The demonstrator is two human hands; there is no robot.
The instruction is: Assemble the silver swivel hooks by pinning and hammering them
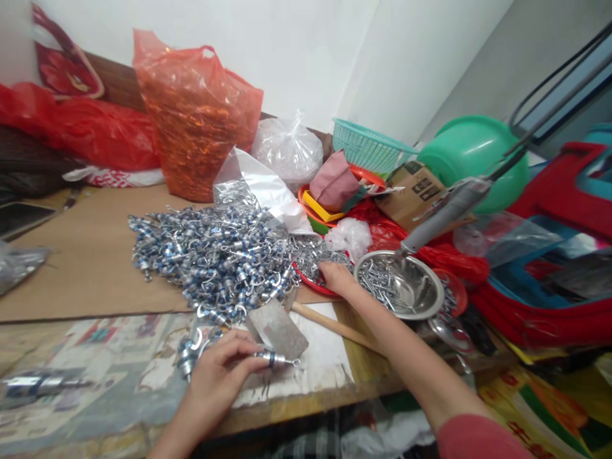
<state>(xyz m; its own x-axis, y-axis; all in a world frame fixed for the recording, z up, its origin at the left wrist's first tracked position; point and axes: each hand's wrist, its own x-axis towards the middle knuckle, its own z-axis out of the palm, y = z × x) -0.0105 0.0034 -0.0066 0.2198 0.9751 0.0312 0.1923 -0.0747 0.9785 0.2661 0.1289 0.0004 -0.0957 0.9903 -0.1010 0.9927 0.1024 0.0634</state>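
Left hand (217, 370), nearest the camera, grip clamped on a blue-banded metal fitting (275, 359) at the surface's (95, 268) near edge; right hand (337, 277) reaches into small metal parts on a red tray (315, 288), grip hidden, state indeterminable.

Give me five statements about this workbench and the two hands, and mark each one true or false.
1. The left hand holds a small blue and silver metal part in its grip. True.
2. The right hand rests inside the green basin. False: it reaches into the red tray of small metal pieces; the green basin stands far off.
3. The steel bowl holds screws. True.
4. The orange bag lies flat and empty. False: it stands full.
5. The pile of blue and silver parts lies on brown cardboard. True.
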